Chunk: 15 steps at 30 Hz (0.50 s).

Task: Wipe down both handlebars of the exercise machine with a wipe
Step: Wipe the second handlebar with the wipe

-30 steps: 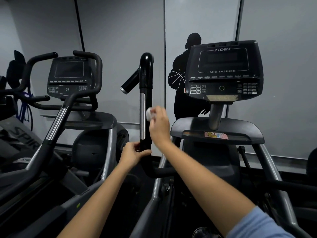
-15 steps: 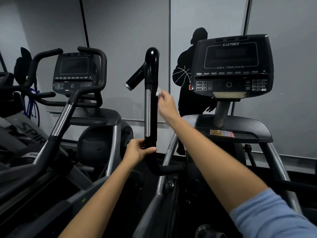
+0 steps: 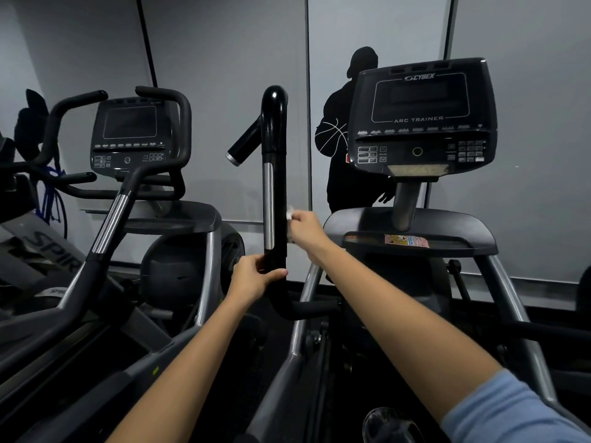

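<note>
Two bare forearms reach forward and up from the bottom edge to the black upright handlebar [image 3: 274,199]. The left hand [image 3: 254,278] has its grip wrapped round the bar's lower end, thumb lying across the front and fingers curled behind. Above that grip, the right hand [image 3: 307,230] presses a small white wipe [image 3: 290,214] against the bar's right side, fingers bunched and pinching the wipe, wrist bent slightly down; a light blue sleeve [image 3: 511,410] covers the upper arm. A silver strip [image 3: 268,206] runs up the handlebar to the left of the right grip. Right of and above the right grip sits the Cybex Arc Trainer console [image 3: 422,116]. Left of the left grip stands a second machine [image 3: 134,139].
</note>
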### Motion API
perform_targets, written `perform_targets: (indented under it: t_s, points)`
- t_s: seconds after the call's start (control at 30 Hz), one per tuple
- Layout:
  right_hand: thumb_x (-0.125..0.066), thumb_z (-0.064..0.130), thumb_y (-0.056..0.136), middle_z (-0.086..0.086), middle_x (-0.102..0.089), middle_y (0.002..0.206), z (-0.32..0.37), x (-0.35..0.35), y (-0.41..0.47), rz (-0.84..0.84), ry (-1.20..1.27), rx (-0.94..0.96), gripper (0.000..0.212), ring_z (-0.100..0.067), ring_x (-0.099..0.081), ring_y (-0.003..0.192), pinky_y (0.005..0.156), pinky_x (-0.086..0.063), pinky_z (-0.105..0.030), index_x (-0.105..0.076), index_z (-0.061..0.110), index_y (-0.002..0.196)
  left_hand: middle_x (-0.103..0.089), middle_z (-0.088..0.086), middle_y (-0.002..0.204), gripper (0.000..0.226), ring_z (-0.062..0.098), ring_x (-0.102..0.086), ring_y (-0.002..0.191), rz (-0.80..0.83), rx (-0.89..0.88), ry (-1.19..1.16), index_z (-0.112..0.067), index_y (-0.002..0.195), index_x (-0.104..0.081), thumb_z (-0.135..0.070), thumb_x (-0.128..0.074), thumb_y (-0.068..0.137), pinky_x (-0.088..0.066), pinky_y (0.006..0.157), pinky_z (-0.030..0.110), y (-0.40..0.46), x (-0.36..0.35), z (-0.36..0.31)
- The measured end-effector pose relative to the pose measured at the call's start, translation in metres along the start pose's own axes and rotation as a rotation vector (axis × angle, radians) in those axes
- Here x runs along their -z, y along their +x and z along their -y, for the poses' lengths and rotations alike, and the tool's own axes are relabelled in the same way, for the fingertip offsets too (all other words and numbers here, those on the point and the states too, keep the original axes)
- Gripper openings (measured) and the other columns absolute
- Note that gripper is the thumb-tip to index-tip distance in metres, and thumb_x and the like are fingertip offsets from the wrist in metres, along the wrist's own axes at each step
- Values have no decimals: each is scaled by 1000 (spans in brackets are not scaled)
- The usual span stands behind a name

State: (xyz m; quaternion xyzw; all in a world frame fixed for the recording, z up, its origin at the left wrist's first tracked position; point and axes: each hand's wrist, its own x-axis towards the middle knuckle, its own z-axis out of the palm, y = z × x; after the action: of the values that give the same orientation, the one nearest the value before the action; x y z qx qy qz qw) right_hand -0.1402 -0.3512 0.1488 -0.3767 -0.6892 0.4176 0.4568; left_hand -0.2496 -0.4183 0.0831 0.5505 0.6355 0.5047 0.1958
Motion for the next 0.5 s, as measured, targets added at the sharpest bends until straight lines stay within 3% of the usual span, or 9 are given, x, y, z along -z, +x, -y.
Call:
perform_targets:
  t_s: [0.13, 0.33, 0.4, 0.5]
  points:
    - [-37, 2, 95, 0, -40, 58, -11, -5, -21, -62, -96, 62, 32, -9, -35, 53, 53, -28, -23, -49, 12, 67, -72, 3, 95, 39, 20, -68, 90, -46, 16, 36, -13, 105, -68, -26, -81, 70, -54, 87, 41, -6, -3, 3]
    - [-39, 6, 96, 5, -43, 56, -23, -10, -40, -94, -180, 63, 36, -8, -40, 53, 46, -29, -18, -54, 19, 65, -72, 3, 96, 40, 21, -67, 93, -28, 24, 86, -14, 105, -69, -27, -81, 69, -54, 87, 43, -9, -2, 0]
    - [-38, 10, 98, 6, -41, 59, -8, -9, -40, -148, -267, 154, 29, -7, -37, 53, 45, -24, -19, -60, 16, 80, -72, 0, 98, 39, 20, -67, 92, -33, 16, 97, -16, 105, -69, -28, -80, 71, -54, 86, 41, -12, -2, -2]
    - [-36, 14, 98, -3, -52, 72, -13, -15, -47, -193, -371, 227, 20, -18, -47, 64, 49, -28, -26, -56, 9, 99, -71, 2, 99, 34, 19, -65, 94, -54, -10, 110, -15, 107, -68, -23, -77, 75, -50, 81, 31, -15, -4, -4]
